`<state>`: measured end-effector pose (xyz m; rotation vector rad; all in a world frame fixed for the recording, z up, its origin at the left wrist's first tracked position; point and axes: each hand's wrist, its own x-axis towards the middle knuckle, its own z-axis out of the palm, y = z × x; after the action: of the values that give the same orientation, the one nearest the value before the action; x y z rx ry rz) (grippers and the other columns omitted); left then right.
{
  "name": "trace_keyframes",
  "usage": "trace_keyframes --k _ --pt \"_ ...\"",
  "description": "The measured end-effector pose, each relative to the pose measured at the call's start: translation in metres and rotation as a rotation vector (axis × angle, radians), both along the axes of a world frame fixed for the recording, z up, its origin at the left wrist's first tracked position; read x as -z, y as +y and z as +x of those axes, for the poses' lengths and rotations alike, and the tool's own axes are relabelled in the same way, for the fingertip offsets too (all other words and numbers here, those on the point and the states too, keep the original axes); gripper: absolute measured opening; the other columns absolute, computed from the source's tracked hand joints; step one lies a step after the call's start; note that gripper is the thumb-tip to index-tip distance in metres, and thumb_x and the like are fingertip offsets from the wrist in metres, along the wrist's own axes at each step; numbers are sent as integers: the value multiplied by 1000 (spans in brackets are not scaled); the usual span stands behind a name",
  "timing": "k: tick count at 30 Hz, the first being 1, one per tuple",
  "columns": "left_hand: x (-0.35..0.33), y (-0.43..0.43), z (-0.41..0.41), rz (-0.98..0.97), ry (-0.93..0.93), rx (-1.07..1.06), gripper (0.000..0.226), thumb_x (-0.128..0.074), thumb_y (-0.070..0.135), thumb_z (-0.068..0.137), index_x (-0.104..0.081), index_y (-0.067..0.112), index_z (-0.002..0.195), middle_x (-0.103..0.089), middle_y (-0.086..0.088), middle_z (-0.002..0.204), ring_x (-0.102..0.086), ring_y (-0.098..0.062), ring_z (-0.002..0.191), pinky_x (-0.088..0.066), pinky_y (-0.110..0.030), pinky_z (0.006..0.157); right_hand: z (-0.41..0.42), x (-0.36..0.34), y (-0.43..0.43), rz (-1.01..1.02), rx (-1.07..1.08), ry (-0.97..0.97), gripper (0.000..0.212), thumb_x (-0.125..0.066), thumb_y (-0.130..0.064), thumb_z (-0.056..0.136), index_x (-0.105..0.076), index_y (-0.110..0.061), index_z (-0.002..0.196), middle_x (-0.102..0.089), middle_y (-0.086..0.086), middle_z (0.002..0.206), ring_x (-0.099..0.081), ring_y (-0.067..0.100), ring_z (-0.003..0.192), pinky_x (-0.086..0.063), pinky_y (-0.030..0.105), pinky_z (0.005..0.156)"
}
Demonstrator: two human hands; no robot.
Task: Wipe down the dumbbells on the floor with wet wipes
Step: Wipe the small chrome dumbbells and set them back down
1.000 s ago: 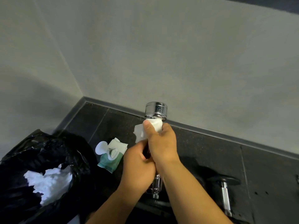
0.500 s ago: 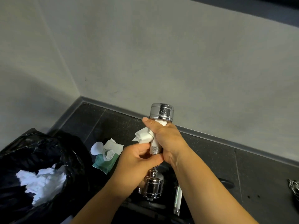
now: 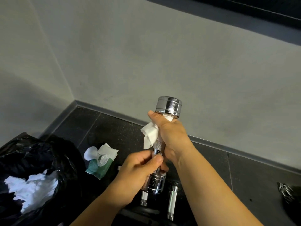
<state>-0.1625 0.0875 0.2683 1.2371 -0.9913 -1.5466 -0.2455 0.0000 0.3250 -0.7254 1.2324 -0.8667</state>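
I hold a chrome dumbbell nearly upright in front of me, above the dark floor. My right hand is wrapped around the upper part of its handle with a white wet wipe pressed against the metal, just under the top head. My left hand grips the lower handle, right above the bottom head. A green pack of wet wipes lies open on the floor to the left, a wipe sticking out.
A black bin bag with crumpled used wipes sits at the lower left. More dumbbell handles lie on the floor below my hands. A shiny metal object is at the right edge. Grey walls meet in a corner behind.
My hands have slid apart along the handle: the right one with the wipe rose toward the top head, the left one dropped to the lower end. The dumbbell sits higher in view.
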Motion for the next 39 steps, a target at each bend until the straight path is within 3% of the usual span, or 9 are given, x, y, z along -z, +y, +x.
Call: trace_keyframes --k 7,12,15,18,22,24,29,36,39 --pt "4 -6 -4 -176 -340 -261 29 -59 9 89 -66 21 63 -63 4 55 -53 -7 53 -45 -26 53 24 19 2 -159 160 371 20 -72 -34 81 -64 -16 84 -69 5 79 -67 23 74 -56 38 72" --pt "-4 -6 29 -28 30 -57 26 -65 32 83 -71 11 71 -69 -8 71 -65 -35 73 -50 -39 76 13 5 2 99 -251 -128 33 -74 -40 71 -58 -12 79 -63 9 64 -59 24 57 -48 29 50" --pt "-12 -5 34 125 434 32 24 -62 23 81 -69 0 78 -59 -12 65 -63 -27 65 -50 -35 70 13 4 8 210 -324 -353 47 -72 -42 59 -52 -13 90 -64 11 58 -66 25 63 -52 27 40" --pt "-16 -3 35 144 484 32 24 -62 22 84 -70 0 79 -60 -13 65 -64 -24 64 -51 -34 70 13 8 11 206 -305 -397 45 -74 -40 62 -51 -17 93 -64 14 58 -65 29 65 -52 27 41" --pt "-14 0 29 -14 -84 -103 29 -63 27 89 -69 8 69 -69 -3 65 -67 -18 67 -53 -33 72 23 18 14 30 -183 -21 24 -75 -30 78 -59 -12 75 -62 12 65 -52 26 49 -41 26 41" --pt "-9 0 22 -67 -319 -211 27 -59 16 90 -65 11 64 -61 5 50 -55 -4 48 -45 -22 54 33 26 16 -12 -5 65 19 -74 -21 81 -58 -11 80 -61 7 67 -59 20 56 -48 27 50" --pt "5 -4 22 -106 -504 -253 32 -57 3 85 -54 16 55 -49 2 44 -43 -8 41 -36 -29 45 44 40 16 -89 123 229 18 -74 -23 80 -60 -14 85 -66 7 77 -67 22 72 -58 38 69" --pt "-7 -6 34 -12 101 -84 29 -68 32 78 -70 5 69 -67 -13 67 -66 -32 68 -55 -40 74 15 22 11 55 -337 -120 42 -75 -48 64 -61 -10 76 -64 13 64 -48 22 36 -37 21 33" --pt "-14 -3 33 163 504 15 30 -76 29 73 -70 0 75 -63 -11 63 -66 -22 59 -57 -33 65 11 21 12 177 -401 -318 53 -84 -54 47 -67 -14 78 -68 12 67 -59 22 50 -45 25 45"
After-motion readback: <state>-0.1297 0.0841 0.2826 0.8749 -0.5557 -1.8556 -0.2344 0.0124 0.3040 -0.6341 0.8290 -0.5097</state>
